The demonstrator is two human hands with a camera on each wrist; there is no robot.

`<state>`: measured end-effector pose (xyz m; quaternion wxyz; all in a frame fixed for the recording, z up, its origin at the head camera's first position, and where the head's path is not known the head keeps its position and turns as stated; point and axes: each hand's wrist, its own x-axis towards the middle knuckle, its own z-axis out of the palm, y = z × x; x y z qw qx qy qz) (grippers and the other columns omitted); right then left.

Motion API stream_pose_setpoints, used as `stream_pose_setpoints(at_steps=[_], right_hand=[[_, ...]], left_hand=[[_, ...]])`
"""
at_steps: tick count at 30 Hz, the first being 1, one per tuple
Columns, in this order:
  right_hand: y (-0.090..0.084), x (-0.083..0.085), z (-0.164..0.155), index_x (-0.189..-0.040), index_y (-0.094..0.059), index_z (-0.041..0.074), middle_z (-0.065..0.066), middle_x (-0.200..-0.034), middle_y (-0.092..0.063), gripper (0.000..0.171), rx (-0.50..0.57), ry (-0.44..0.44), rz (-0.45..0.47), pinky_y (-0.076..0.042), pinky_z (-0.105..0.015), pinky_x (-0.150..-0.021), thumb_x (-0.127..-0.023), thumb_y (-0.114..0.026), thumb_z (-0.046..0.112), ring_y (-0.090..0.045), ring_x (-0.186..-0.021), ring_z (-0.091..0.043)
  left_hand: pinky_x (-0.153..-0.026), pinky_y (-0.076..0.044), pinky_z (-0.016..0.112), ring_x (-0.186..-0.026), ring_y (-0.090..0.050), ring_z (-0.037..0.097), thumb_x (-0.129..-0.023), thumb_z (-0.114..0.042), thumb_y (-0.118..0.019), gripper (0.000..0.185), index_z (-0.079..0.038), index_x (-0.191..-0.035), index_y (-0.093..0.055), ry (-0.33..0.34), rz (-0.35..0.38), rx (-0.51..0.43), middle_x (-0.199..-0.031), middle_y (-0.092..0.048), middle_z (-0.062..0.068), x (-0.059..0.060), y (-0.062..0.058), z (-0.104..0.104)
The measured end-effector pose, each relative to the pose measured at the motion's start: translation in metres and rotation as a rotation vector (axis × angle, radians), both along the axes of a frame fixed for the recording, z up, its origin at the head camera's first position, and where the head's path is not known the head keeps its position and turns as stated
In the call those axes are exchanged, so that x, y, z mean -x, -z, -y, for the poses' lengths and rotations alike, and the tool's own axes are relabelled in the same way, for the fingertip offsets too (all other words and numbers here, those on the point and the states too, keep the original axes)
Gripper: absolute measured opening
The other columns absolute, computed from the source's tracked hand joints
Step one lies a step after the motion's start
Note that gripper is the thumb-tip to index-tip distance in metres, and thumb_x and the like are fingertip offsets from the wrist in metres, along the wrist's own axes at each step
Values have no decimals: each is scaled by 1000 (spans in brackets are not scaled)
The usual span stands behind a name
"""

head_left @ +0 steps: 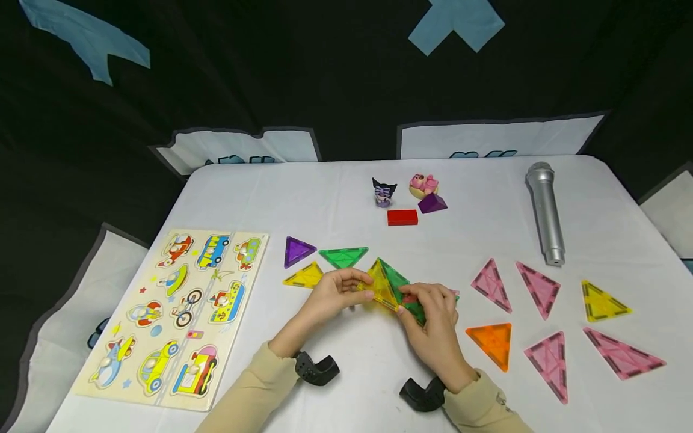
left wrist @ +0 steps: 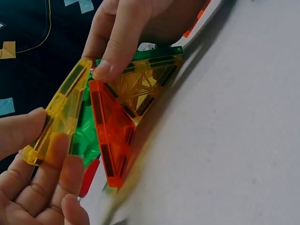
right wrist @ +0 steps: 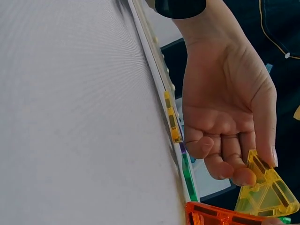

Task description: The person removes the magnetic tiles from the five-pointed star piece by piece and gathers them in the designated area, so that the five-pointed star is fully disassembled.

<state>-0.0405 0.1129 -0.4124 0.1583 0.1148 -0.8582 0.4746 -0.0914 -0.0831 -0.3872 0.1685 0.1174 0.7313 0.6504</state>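
— Holding a cluster of magnetic tiles (head_left: 394, 288) between both hands, just in front of the green triangle (head_left: 343, 256) lying flat on the white table (head_left: 346, 192)?

— Yes. The left hand (head_left: 334, 293) pinches the yellow tile (left wrist: 58, 119) of that cluster, thumb on one edge and fingers curled round the other. The right hand (head_left: 433, 322) grips the other side, one finger (left wrist: 115, 42) pressed where the panels meet.

— What is hard to make out?

— From the head view the right hand covers most of the cluster; only yellow and green faces show. The left wrist view adds an orange tile (left wrist: 112, 136) and a second yellow panel behind it, and a red edge low down, cut off by the fingers.

— And the right wrist view?

— It shows the left hand's palm and curled fingers (right wrist: 225, 154) on the yellow tile, with the orange one cut by the lower edge.

— Around the green triangle?

— A purple triangle (head_left: 297, 250) and a yellow one (head_left: 305, 276) lie just left of it. A vehicle peg puzzle (head_left: 178, 313) lies farther left. Behind it sit a red block (head_left: 402, 217) and two small figures (head_left: 403, 189). Pink triangles (head_left: 541, 313), an orange one (head_left: 492, 343), a yellow one and a silver microphone (head_left: 545, 213) lie well to its right. No writing can be read.
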Motion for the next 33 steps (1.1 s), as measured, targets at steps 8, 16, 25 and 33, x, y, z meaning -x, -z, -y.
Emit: stream_pose_setpoints(at_steps=[8,16,25,33], right_hand=[[1,0,0,-105,-63,10,-7,-109,-52,26,-19,29,4,-15,-53,-86,-80,-69,9,-28,-111,-29],[0,0,0,-103,-63,10,-7,-106,-52,26,-18,18,-7,-14,-53,-86,-78,-70,7,-29,-109,-29],[0,0,0,-101,-63,7,-8,-105,-52,26,-11,-3,-27,-14,-54,-85,-77,-71,4,-30,-109,-30],[0,0,-1,-101,-64,7,-8,-105,-52,26,-13,-6,-24,-14,-54,-85,-76,-71,4,-30,-108,-30]], left_hand=[[-66,-45,25,-75,-54,17,-79,-3,-67,25,7,-101,-58,-51,20,-11,-94,-61,9,-16,-12,30],[-53,-41,23,-62,-48,15,-81,-10,-67,20,-2,-97,-59,-66,16,331,-80,-58,7,-49,-20,92],[-47,-29,22,-49,-35,9,-82,-16,-67,21,-14,-103,-66,-113,-46,687,-56,-41,-3,-60,-32,107],[-60,-43,28,-65,-49,12,-92,-19,-54,17,-6,-99,-63,13,-252,615,-78,-59,2,-27,-39,48]])
